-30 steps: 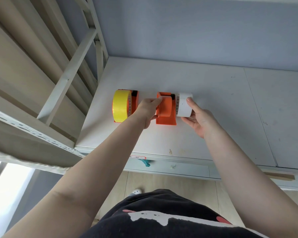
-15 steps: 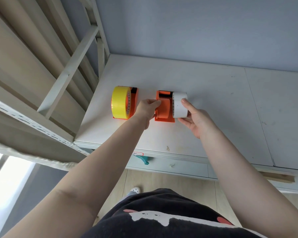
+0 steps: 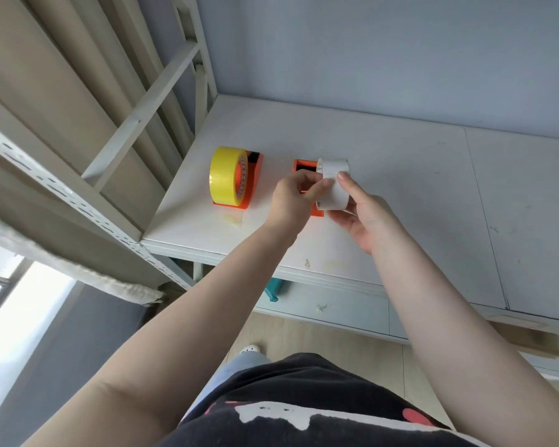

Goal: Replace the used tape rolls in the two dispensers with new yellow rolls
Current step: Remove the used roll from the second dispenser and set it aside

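On the desk [image 3: 400, 175], your left dispenser [image 3: 251, 185] already carries a yellow roll [image 3: 224, 175]; the right dispenser [image 3: 304, 166] still needs one. Both your left hand [image 3: 292, 196] and right hand [image 3: 360, 214] pinch the spent white roll [image 3: 333, 185] with closed fingers, just above it. No second yellow roll shows, and your hands hide the spindle.

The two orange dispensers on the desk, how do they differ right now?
The left dispenser carries a full yellow roll; at the right dispenser, both hands hold a white, nearly spent roll.
The left dispenser stands untouched and in plain view; the right dispenser is largely hidden behind the left hand, with the right hand beside it.
Both are orange and stand on the white desk.
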The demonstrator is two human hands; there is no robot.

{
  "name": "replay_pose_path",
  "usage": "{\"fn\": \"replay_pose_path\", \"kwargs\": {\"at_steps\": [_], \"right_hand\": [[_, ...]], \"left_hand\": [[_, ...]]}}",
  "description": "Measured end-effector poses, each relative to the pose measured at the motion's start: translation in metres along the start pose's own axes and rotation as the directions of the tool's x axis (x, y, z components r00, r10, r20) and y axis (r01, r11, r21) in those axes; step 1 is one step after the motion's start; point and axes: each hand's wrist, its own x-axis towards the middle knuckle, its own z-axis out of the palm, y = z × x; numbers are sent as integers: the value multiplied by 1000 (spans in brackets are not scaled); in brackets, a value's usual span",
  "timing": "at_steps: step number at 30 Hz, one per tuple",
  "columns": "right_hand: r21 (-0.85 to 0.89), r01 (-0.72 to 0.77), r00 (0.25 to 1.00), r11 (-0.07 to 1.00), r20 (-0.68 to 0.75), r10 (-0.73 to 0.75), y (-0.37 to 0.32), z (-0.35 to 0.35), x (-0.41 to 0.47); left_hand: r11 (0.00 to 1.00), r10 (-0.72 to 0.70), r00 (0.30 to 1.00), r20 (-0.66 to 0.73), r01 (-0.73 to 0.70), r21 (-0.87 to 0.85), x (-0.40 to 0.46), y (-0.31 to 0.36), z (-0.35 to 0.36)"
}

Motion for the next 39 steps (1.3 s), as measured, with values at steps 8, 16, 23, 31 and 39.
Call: {"fn": "replay_pose_path", "kwargs": {"at_steps": [8,16,23,31,39], "right_hand": [[8,-10,1000,1000,1,10,18,-7,-44],[67,23,993,997,-120,-14,76,-21,-125],[199,-116,957,973,-241,164,176,-46,-230],[334,-78,903,939,-375,208,224,-116,-309],[358,-83,860,930,-446,248,241,-231,-377]], "left_hand": [[999,18,998,56,-20,36,-41,-7,-6],[996,65,974,215,-78,52,-122,-23,-20],[996,-48,950,309,22,85,-224,-78,-44],[986,-160,884,439,119,119,-305,-98,-8],[974,-224,843,489,177,141,-371,-116,94]]}}
